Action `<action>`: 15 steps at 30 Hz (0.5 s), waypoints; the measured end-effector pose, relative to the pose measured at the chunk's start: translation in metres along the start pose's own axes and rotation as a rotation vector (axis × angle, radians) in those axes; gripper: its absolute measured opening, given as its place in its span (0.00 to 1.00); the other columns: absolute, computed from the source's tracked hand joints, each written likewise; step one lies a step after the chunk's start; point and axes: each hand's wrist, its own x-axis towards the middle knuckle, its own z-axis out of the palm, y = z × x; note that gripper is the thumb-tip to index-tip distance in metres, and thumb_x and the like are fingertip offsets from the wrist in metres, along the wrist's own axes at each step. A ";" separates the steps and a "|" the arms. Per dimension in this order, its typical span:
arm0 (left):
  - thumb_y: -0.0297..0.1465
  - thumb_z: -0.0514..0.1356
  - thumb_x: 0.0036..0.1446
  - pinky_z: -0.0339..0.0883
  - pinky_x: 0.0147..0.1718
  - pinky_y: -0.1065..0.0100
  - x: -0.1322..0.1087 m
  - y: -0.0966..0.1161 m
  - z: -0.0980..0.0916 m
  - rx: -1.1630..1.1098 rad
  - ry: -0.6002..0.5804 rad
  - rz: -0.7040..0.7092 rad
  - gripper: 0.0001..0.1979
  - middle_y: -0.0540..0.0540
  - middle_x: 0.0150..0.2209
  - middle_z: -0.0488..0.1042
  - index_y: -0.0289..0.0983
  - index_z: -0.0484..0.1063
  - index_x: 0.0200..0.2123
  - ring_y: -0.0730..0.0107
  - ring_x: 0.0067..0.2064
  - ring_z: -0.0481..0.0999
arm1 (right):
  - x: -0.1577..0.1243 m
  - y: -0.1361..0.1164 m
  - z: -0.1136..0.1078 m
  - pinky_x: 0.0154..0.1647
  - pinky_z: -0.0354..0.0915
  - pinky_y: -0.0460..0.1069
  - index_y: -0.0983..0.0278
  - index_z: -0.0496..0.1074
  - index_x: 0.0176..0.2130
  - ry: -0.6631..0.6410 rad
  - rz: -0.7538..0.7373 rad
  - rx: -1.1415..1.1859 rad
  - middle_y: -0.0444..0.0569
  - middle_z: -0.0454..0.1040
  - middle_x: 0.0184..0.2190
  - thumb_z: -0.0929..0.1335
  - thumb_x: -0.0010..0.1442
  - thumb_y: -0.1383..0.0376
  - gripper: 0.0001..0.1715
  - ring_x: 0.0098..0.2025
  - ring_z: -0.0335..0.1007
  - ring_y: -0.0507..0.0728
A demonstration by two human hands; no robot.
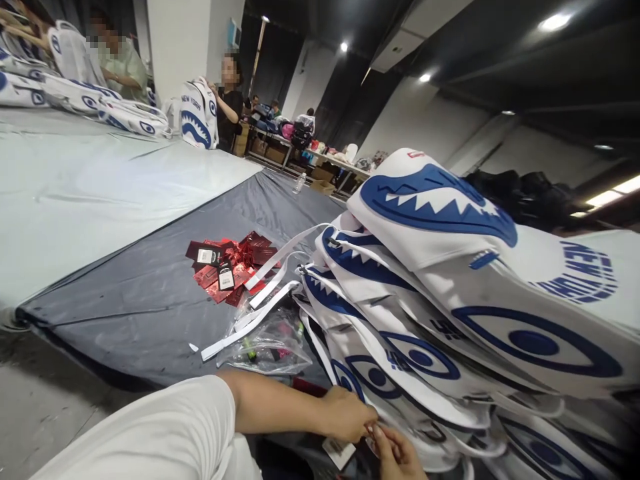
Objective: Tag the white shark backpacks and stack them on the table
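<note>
We work at a dark grey sheet beside a pale sheet in a dim, ceiling-lit hall. There is one stack of backpacks (five at least), one heap of red tags and one plastic bag. Our left hand pinches the stack's bottom edge. Our right hand touches there too, but we cannot tell its grip.

red tags on grey cloth | clear bag beside them | water bottle far back | person holding far backpack

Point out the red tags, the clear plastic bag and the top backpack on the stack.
red tags (233,267): head view, middle of the pile.
clear plastic bag (275,347): head view, its crinkled middle.
top backpack (440,200): head view, the blue shark-mouth print.
</note>
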 end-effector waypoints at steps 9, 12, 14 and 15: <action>0.39 0.55 0.62 0.72 0.39 0.62 -0.003 -0.005 -0.006 -0.012 -0.027 -0.010 0.14 0.41 0.43 0.81 0.40 0.73 0.46 0.54 0.47 0.81 | 0.003 0.008 0.010 0.34 0.71 0.55 0.64 0.73 0.32 0.021 -0.076 -0.015 0.51 0.78 0.26 0.73 0.35 0.41 0.33 0.31 0.76 0.63; 0.38 0.54 0.63 0.72 0.39 0.62 -0.004 -0.007 -0.007 -0.036 -0.040 0.014 0.15 0.41 0.46 0.80 0.41 0.72 0.50 0.55 0.47 0.81 | -0.001 0.007 0.010 0.35 0.70 0.54 0.64 0.73 0.34 0.033 -0.069 -0.010 0.51 0.79 0.28 0.73 0.37 0.40 0.34 0.32 0.75 0.63; 0.38 0.54 0.64 0.72 0.38 0.62 -0.005 -0.009 -0.007 -0.044 -0.091 0.045 0.15 0.43 0.47 0.80 0.44 0.73 0.50 0.55 0.47 0.81 | -0.004 0.007 0.010 0.35 0.69 0.54 0.64 0.73 0.35 0.044 -0.063 -0.006 0.50 0.79 0.28 0.73 0.37 0.40 0.35 0.32 0.75 0.62; 0.38 0.54 0.64 0.72 0.37 0.62 -0.005 -0.009 -0.007 -0.039 -0.105 0.057 0.15 0.43 0.46 0.81 0.45 0.74 0.49 0.55 0.47 0.81 | -0.005 0.008 0.009 0.34 0.69 0.54 0.64 0.73 0.35 0.053 -0.059 -0.004 0.50 0.78 0.28 0.73 0.37 0.40 0.35 0.32 0.74 0.62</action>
